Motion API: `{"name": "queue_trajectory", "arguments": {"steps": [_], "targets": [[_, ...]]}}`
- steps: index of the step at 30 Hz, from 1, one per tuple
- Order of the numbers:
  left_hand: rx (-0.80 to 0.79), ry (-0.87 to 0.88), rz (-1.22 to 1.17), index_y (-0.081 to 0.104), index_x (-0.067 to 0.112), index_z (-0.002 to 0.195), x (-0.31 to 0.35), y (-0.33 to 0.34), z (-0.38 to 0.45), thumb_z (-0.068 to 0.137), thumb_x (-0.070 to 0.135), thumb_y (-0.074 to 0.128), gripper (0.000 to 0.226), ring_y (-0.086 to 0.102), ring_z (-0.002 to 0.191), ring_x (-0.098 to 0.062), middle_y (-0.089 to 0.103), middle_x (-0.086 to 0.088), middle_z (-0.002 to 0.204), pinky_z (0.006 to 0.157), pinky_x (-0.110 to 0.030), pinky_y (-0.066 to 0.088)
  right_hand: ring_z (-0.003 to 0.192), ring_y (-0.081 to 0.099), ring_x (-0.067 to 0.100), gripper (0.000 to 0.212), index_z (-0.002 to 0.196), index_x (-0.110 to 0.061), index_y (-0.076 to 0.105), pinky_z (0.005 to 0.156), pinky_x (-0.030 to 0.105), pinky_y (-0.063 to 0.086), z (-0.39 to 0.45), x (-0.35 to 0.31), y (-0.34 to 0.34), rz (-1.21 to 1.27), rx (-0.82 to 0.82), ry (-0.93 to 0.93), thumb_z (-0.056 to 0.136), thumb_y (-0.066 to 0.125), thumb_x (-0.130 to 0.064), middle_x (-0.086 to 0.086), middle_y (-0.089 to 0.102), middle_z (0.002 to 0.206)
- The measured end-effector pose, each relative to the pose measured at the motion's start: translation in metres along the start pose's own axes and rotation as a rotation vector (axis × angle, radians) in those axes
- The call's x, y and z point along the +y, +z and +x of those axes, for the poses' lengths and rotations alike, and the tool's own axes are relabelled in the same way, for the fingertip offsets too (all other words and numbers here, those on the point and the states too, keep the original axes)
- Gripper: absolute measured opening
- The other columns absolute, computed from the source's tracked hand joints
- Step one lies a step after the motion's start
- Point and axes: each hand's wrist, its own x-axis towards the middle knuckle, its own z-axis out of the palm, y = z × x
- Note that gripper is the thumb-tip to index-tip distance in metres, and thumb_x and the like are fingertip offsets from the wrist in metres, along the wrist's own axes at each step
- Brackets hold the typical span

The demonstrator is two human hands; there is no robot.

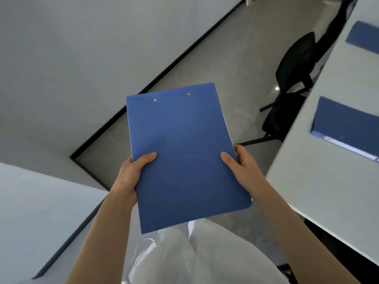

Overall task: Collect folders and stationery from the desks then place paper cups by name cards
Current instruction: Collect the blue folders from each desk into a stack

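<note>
I hold a blue folder (182, 152) with two metal rivets near its top edge in front of my body, above the floor. My left hand (133, 173) grips its left edge, thumb on the cover. My right hand (244, 167) grips its right edge the same way. A second edge shows under the top cover, so it may be a small stack. Two more blue folders lie on the white desk (320, 181) at the right: a nearer one (346, 128) with white paper at its edge, and a farther one (365, 35).
A black chair (291, 83) stands by the right desk's far side. Another white desk (37, 212) fills the lower left. A grey wall with a black baseboard runs along the left. Grey floor lies between the desks.
</note>
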Motion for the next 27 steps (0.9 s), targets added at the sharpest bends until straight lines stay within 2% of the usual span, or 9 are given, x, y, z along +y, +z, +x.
{"name": "queue_trajectory", "arguments": {"steps": [7, 11, 15, 22, 27], "targets": [[-0.075, -0.067, 0.048, 0.067, 0.016, 0.115, 0.068, 0.069, 0.094, 0.083, 0.025, 0.071, 0.034, 0.074, 0.088, -0.026, 0.076, -0.005, 0.103, 0.073, -0.04, 0.057, 0.087, 0.069, 0.005, 0.025, 0.115, -0.022, 0.056, 0.069, 0.021, 0.053, 0.096, -0.042, -0.037, 0.041, 0.101, 0.019, 0.092, 0.06, -0.034, -0.01, 0.067, 0.107], [-0.13, -0.108, 0.098, 0.065, 0.015, 0.119, 0.102, 0.11, 0.15, 0.082, 0.024, 0.072, 0.038, 0.073, 0.092, -0.028, 0.076, -0.006, 0.105, 0.074, -0.041, 0.057, 0.091, 0.068, 0.009, 0.029, 0.117, -0.019, 0.056, 0.073, 0.025, 0.054, 0.145, -0.054, -0.056, 0.066, 0.184, 0.054, 0.092, 0.061, -0.034, -0.008, 0.067, 0.109], [-0.206, -0.124, 0.174, 0.065, 0.015, 0.117, 0.14, 0.153, 0.209, 0.082, 0.022, 0.073, 0.037, 0.074, 0.089, -0.029, 0.076, -0.007, 0.103, 0.071, -0.043, 0.058, 0.091, 0.069, 0.01, 0.021, 0.111, -0.025, 0.057, 0.077, 0.029, 0.056, 0.194, -0.067, -0.072, 0.128, 0.267, 0.09, 0.092, 0.061, -0.033, -0.009, 0.068, 0.107], [-0.374, -0.124, 0.352, 0.065, 0.015, 0.117, 0.222, 0.243, 0.313, 0.08, 0.02, 0.074, 0.039, 0.073, 0.093, -0.031, 0.075, -0.008, 0.107, 0.075, -0.045, 0.058, 0.09, 0.071, 0.01, 0.031, 0.119, -0.018, 0.058, 0.073, 0.027, 0.057, 0.278, -0.096, -0.103, 0.296, 0.45, 0.153, 0.091, 0.063, -0.03, -0.005, 0.07, 0.11], [-0.481, -0.134, 0.46, 0.065, 0.016, 0.113, 0.244, 0.308, 0.355, 0.082, 0.018, 0.073, 0.032, 0.074, 0.086, -0.029, 0.076, -0.007, 0.103, 0.068, -0.041, 0.059, 0.094, 0.071, 0.017, 0.034, 0.12, -0.018, 0.06, 0.083, 0.038, 0.058, 0.309, -0.101, -0.132, 0.457, 0.54, 0.221, 0.089, 0.066, -0.028, -0.002, 0.07, 0.111]]}}
